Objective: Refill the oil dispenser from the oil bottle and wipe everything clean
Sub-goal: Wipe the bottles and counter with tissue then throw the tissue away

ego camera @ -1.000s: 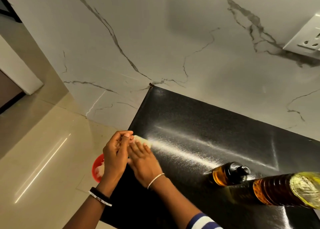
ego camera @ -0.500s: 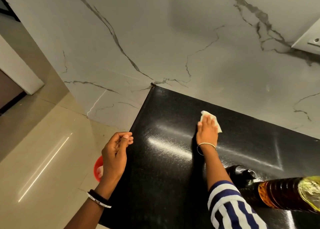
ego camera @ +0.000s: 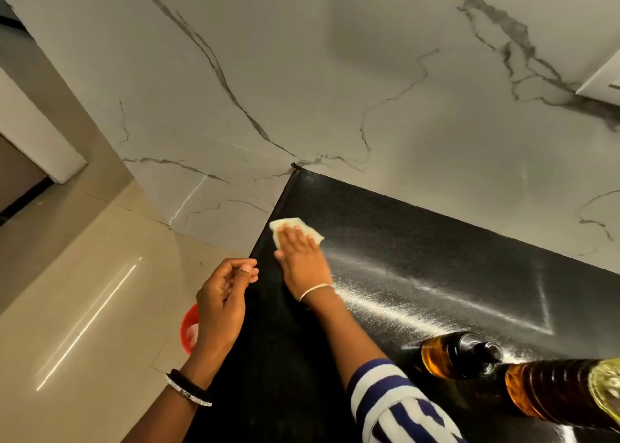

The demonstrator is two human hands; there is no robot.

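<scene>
My right hand (ego camera: 302, 258) presses flat on a pale folded cloth (ego camera: 285, 226) near the left edge of the black countertop (ego camera: 436, 248). My left hand (ego camera: 223, 301) hovers just off that edge, fingers loosely curled, holding nothing. The glass oil dispenser (ego camera: 459, 355) with a dark pump top stands at the lower right, holding amber oil. Right beside it is the ribbed plastic oil bottle (ego camera: 557, 389) with a yellow label, partly cut off by the frame.
Wet streaks shine across the counter. A marble-patterned wall (ego camera: 335, 90) runs behind it, with a socket plate (ego camera: 604, 80) at the right. A red bin (ego camera: 189, 328) sits on the tiled floor (ego camera: 84, 291) below my left hand.
My right hand swept the cloth out to the middle back of the counter, then back to the left edge. My left hand stayed by the edge.
</scene>
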